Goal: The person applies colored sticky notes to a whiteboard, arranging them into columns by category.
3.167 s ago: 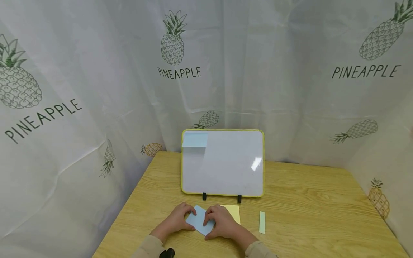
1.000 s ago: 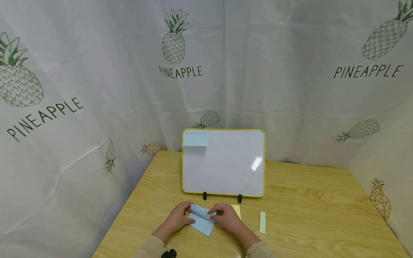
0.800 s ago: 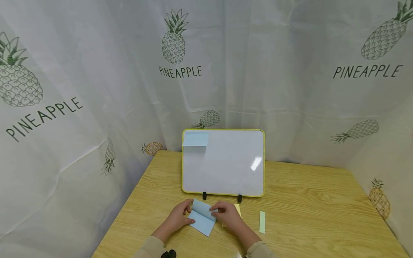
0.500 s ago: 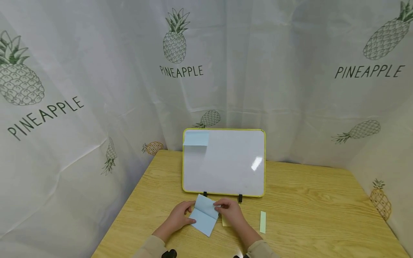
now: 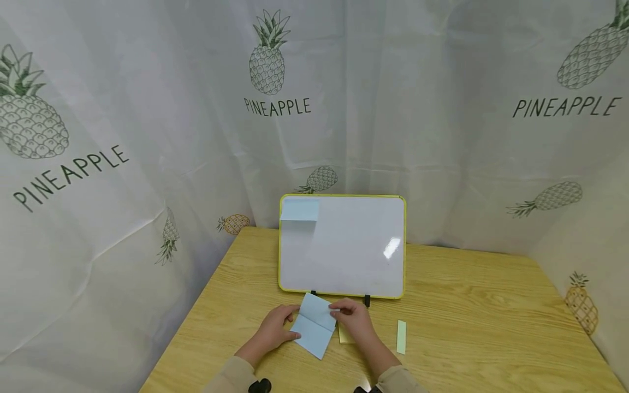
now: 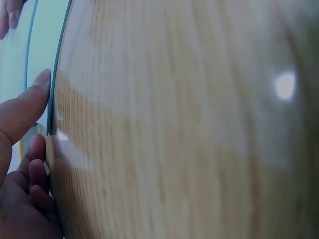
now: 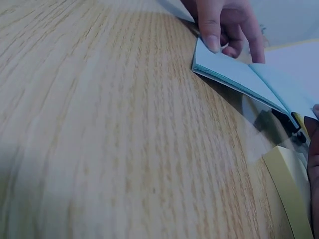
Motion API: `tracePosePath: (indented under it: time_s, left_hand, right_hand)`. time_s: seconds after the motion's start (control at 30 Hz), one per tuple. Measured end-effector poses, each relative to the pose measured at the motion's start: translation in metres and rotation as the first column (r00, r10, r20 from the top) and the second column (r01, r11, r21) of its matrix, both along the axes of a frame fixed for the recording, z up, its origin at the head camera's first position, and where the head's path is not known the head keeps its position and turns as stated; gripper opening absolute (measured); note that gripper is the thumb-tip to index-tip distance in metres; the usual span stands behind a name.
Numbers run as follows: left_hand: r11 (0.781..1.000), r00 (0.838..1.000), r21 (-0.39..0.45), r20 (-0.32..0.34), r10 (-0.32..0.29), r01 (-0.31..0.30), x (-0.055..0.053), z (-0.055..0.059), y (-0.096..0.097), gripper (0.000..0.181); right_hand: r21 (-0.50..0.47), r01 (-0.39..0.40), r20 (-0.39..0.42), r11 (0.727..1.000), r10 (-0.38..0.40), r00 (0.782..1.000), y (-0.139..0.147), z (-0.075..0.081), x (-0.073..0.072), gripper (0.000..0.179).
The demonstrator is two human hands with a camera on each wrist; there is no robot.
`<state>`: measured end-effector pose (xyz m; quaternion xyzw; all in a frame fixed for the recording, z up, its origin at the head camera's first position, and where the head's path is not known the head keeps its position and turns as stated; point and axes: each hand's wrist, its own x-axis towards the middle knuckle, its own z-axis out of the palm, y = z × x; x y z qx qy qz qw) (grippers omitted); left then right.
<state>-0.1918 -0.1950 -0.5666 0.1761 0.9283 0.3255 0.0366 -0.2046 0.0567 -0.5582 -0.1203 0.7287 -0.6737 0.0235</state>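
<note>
A light-blue sticky note pad (image 5: 313,339) is held just in front of the whiteboard, its top sheet (image 5: 314,310) lifted and swung back toward the board. My left hand (image 5: 272,329) grips the pad's left side, thumb on top; the right wrist view shows the pad (image 7: 227,69) as a tilted stack raised off the table at one edge. With thumb and forefinger, my right hand (image 5: 356,318) pinches the right edge of the lifted sheet. A crease line separates sheet and pad. Partly under the right hand lies a yellow sticky note pad (image 5: 345,335).
A yellow-framed whiteboard (image 5: 344,256) stands on black feet behind the hands. One light-blue note (image 5: 300,209) sticks to its upper left corner. Farther right on the wooden table (image 5: 472,305) lies a narrow pale-green strip (image 5: 401,337). A pineapple-print curtain surrounds the table.
The right hand has taken the top sheet's edge, first curling it up from the pad, then drawing it toward the board until it lies nearly flat. The left hand stays on the pad.
</note>
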Motion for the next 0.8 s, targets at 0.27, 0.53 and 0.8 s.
tracePosePath:
  time_s: [0.27, 0.53, 0.8]
  left_hand:
    - [1.0, 1.0, 0.001, -0.024, -0.01, 0.01, 0.0, 0.0, 0.001, 0.066]
    - [1.0, 0.999, 0.005, -0.038, -0.02, 0.02, -0.003, -0.003, 0.0, 0.067]
    - [1.0, 1.0, 0.011, -0.026, -0.016, 0.016, -0.002, -0.004, -0.001, 0.066]
  right_hand:
    - [-0.045, 0.04, 0.085, 0.998, -0.036, 0.996, 0.001, -0.017, -0.01, 0.014]
    - [-0.043, -0.005, 0.081, 0.999, 0.009, 0.997, 0.006, 0.001, -0.007, 0.016]
    - [0.095, -0.222, 0.107, 0.97, 0.212, 0.971, 0.02, -0.001, -0.033, 0.015]
